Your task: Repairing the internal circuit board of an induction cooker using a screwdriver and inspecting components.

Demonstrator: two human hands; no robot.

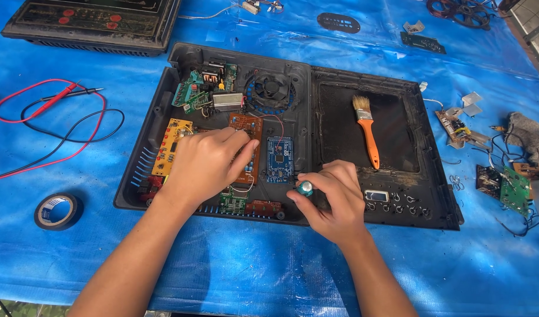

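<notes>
STEP: likely board fitting | left hand (206,163) fingers pressed flat on brown circuit board (246,130) inside black plastic casing (164,105) | right hand (334,201) grip pinching small teal cylindrical capacitor (305,188) at casing's front edge | NEXT: probably needs careful lead alignment

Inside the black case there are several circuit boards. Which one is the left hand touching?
The left hand rests on the brown board in the middle of the black case, with the blue board to one side and the yellow board to the other.
</notes>
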